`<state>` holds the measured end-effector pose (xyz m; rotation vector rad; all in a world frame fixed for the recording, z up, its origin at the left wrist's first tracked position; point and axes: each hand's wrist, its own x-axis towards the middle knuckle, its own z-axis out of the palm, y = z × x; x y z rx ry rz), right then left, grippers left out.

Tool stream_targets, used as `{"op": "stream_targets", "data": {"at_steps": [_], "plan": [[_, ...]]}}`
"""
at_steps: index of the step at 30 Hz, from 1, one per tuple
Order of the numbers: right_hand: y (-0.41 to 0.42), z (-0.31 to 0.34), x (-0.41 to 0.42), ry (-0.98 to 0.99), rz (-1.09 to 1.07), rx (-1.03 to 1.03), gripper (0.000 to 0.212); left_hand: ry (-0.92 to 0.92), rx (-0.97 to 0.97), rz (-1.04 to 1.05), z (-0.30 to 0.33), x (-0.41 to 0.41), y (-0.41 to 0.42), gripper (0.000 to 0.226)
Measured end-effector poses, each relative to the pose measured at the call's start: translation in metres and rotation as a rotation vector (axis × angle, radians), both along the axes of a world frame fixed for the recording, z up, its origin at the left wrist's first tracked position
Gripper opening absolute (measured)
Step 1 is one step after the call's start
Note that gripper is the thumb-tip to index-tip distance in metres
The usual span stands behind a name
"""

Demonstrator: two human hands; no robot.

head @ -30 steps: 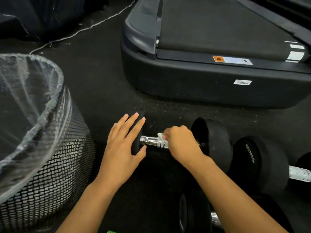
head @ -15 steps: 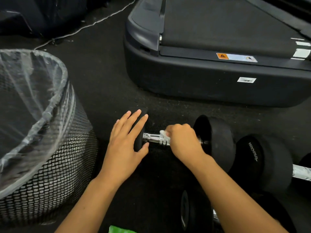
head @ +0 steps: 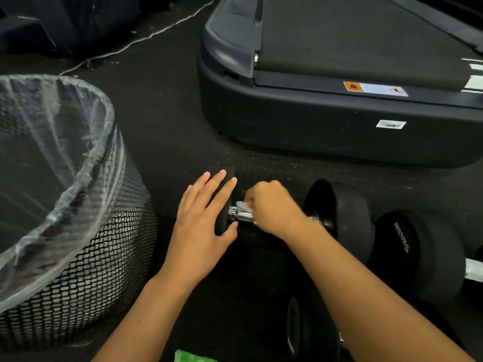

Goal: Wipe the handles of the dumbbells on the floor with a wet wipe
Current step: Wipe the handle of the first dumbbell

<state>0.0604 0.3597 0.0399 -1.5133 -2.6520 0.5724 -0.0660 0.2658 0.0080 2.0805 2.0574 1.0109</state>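
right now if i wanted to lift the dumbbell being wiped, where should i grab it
Probably the chrome handle between its two black heads, coming from above with fingers wrapping around the bar. The dumbbell lies on its side, so the bar is exposed on top, though the right hand with the wet wipe covers most of it now.

Black dumbbell [head: 339, 218] — chrome handle [head: 239, 214], white wipe [head: 244, 205] (bin [head: 91, 270] black mesh)

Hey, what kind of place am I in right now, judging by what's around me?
Most likely a gym or home workout room. A treadmill stands on dark rubbery flooring, and several black dumbbells lie on the floor; the right hand is wiping one's chrome handle with a wet wipe.
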Motion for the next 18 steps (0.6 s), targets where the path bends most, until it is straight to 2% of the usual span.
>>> {"op": "stream_targets", "data": {"at_steps": [7, 10, 12, 14, 18], "plan": [[-0.017, -0.015, 0.002, 0.036, 0.141, 0.126, 0.013, 0.002, 0.003, 0.003, 0.001, -0.001, 0.001, 0.076], [-0.022, -0.024, 0.011, 0.064, 0.244, 0.190, 0.028, -0.015, 0.001, -0.003, 0.001, 0.000, -0.001, 0.076], [-0.016, -0.028, 0.012, 0.114, 0.183, 0.177, 0.026, -0.015, 0.003, -0.005, 0.001, 0.000, -0.002, 0.077], [-0.016, -0.028, 0.006, 0.084, 0.138, 0.190, 0.024, -0.003, 0.000, -0.003, 0.000, 0.000, -0.001, 0.077], [-0.024, -0.032, 0.018, 0.103, 0.280, 0.163, 0.036, -0.012, -0.017, -0.015, 0.002, -0.001, -0.001, 0.076]]}}
